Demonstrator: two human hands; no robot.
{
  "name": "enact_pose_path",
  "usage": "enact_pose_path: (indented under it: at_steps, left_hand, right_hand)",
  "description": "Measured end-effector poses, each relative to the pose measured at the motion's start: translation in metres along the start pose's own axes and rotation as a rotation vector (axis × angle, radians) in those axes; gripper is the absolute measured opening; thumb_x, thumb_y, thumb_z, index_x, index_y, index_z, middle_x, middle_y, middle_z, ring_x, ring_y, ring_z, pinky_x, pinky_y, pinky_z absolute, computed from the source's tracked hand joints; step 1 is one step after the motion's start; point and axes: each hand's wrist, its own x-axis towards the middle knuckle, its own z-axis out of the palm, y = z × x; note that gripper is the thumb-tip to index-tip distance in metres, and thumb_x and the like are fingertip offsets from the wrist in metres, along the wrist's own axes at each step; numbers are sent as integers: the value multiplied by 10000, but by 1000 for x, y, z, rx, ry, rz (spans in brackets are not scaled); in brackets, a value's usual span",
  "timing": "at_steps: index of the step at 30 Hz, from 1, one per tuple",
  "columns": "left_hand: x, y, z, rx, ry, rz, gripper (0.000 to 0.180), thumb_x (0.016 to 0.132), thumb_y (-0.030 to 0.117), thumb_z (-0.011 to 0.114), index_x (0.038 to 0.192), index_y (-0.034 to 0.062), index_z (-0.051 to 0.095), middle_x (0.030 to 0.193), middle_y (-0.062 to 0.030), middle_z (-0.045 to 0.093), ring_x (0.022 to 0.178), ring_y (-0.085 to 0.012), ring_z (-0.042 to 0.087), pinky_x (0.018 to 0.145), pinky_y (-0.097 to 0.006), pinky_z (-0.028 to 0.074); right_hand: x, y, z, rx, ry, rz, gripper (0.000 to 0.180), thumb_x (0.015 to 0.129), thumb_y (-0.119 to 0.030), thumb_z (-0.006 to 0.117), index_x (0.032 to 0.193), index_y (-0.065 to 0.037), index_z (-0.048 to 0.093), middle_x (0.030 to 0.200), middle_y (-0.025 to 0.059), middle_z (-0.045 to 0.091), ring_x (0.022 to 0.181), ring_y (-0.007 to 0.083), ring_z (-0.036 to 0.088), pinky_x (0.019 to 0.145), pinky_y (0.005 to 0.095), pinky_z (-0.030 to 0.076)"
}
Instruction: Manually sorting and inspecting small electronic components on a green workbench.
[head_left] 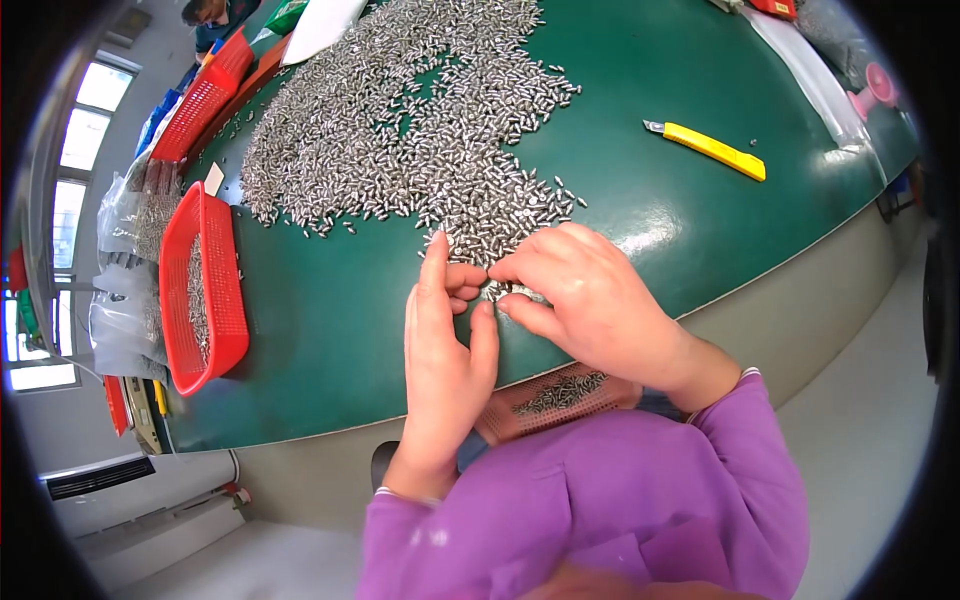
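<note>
A wide heap of small, shiny, spindle-shaped metal pieces lies on the green tabletop. Both my hands are at its near edge, facing each other with fingertips close together. My left hand has its index finger stretched forward and its thumb apart, with the other fingers bent inward. On the other side, my right hand curls index finger and thumb around a few metal pieces. The exact contact between fingers and pieces is partly hidden. Below the table edge, a reddish basket at my lap holds more pieces.
A red plastic basket with metal pieces stands at the left. Another red basket is farther back, near clear plastic bags. To the right lie a yellow utility knife and a pink object. Another person sits far left.
</note>
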Motion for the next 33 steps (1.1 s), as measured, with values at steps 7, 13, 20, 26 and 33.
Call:
enact_pose_path:
  at_steps: [7, 13, 20, 26, 33]
  left_hand:
    - [-1, -2, -1, -7, -37, -13, 743, 821, -89, 676, 1494, 1, 376, 990, -78, 642, 893, -208, 605, 803, -339, 513]
    - [0, 0, -2, -17, -43, -8, 739, 820, -88, 683, 1489, -2, 381, 972, -78, 647, 885, -199, 612, 796, -335, 521]
    - [1, 3, -1, -43, -19, -62, 706, 827, -89, 682, 1474, 15, 418, 949, -71, 675, 872, -193, 644, 791, -315, 534]
    - [-1, 2, 0, -83, -17, -80, 729, 820, -97, 687, 1482, 19, 405, 920, -54, 676, 855, -166, 641, 786, -295, 522]
    - [-3, -2, -2, -98, -34, -46, 765, 813, -102, 687, 1499, 28, 374, 899, -37, 661, 838, -141, 621, 769, -285, 500]
  right_hand:
    - [-1, 3, 0, -21, -40, -2, 182, 798, -106, 732, 965, -55, 681, 907, 71, 629, 873, 279, 595, 804, 399, 479]
    - [-2, 7, 0, 40, -25, -43, 149, 806, -112, 711, 934, -67, 648, 881, 79, 592, 860, 299, 576, 760, 428, 465]
    - [-2, 7, 3, 33, 14, -38, 115, 810, -98, 705, 905, -70, 646, 859, 74, 587, 833, 296, 574, 737, 422, 464]
    - [1, 4, 2, 43, 24, -41, 113, 790, -78, 712, 848, -72, 615, 823, 77, 572, 791, 296, 564, 703, 424, 458]
    - [0, 4, 0, 65, 11, -39, 130, 778, -77, 719, 824, -67, 598, 809, 82, 568, 773, 298, 558, 696, 421, 458]
